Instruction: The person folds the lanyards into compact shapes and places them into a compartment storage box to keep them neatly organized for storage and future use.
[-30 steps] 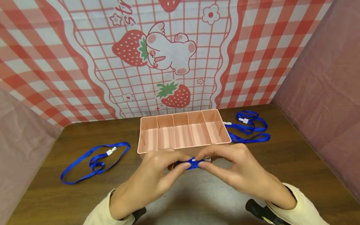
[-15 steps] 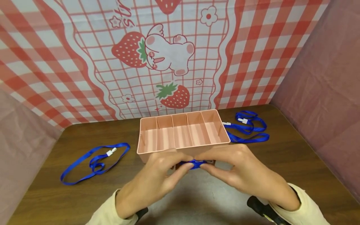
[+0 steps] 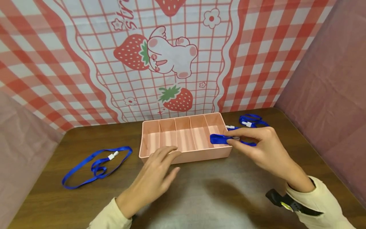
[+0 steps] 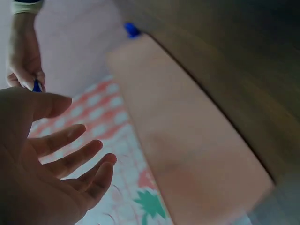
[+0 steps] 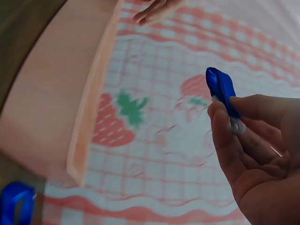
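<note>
My right hand [image 3: 263,152] pinches a folded blue lanyard [image 3: 218,139] between thumb and fingers, over the right end of a pink divided box [image 3: 186,156]. In the right wrist view the lanyard [image 5: 222,89] is a compact flat bundle, a white clip showing under the fingertips. My left hand [image 3: 154,175] holds nothing; its fingers are spread and relaxed near the box's front left side. Whether they touch the box, I cannot tell. The left wrist view also shows the left hand [image 4: 61,159] with loose fingers.
On the left of the wooden table [image 3: 51,165] lies a loose blue lanyard [image 3: 85,156] with a white clip. More blue lanyards [image 3: 251,119] lie right of the box, partly behind my right hand. A strawberry-print cloth [image 3: 177,63] hangs behind the box.
Both hands were together on the folded lanyard in front of the box. The left hand has let go and moved left; the right has carried the lanyard right and forward over the box.
</note>
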`<action>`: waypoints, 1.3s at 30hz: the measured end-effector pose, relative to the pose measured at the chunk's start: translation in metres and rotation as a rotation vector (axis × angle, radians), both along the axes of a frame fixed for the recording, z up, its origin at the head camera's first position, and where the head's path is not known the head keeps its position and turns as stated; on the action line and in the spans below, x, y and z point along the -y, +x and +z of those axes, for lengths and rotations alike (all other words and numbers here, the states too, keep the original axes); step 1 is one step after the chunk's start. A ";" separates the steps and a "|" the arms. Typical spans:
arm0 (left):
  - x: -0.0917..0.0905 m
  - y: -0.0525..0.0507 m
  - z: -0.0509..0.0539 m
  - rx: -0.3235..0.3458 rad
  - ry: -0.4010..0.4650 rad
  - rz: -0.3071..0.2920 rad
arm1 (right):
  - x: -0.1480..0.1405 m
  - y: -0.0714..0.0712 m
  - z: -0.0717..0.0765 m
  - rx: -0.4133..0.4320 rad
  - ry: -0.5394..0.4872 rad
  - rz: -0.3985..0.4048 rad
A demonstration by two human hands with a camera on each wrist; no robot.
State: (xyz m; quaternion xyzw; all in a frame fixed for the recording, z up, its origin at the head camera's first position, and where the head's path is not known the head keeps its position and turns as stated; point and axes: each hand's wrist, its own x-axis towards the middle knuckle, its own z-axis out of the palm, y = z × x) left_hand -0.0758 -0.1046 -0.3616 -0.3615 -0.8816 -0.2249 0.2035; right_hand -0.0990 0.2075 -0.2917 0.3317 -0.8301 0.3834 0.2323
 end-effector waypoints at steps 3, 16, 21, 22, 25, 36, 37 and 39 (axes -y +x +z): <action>0.009 -0.003 -0.012 -0.002 -0.090 0.030 | -0.005 -0.013 -0.010 0.017 0.014 -0.050; 0.021 0.003 -0.034 0.074 -0.262 0.095 | -0.019 -0.062 -0.065 0.063 0.254 -0.113; 0.021 0.003 -0.032 0.117 -0.235 0.080 | -0.012 -0.078 -0.074 0.047 0.358 -0.072; 0.021 0.003 -0.032 0.121 -0.234 0.077 | -0.010 -0.080 -0.074 0.050 0.382 -0.072; 0.021 0.003 -0.032 0.125 -0.238 0.074 | -0.004 -0.085 -0.074 0.054 0.484 -0.065; 0.023 0.002 -0.041 0.053 -0.315 0.094 | 0.015 -0.107 -0.063 0.134 0.767 0.121; 0.023 0.002 -0.042 0.042 -0.324 0.098 | 0.016 -0.108 -0.062 0.145 0.792 0.123; 0.023 0.002 -0.043 0.024 -0.346 0.108 | 0.019 -0.108 -0.059 0.169 0.852 0.120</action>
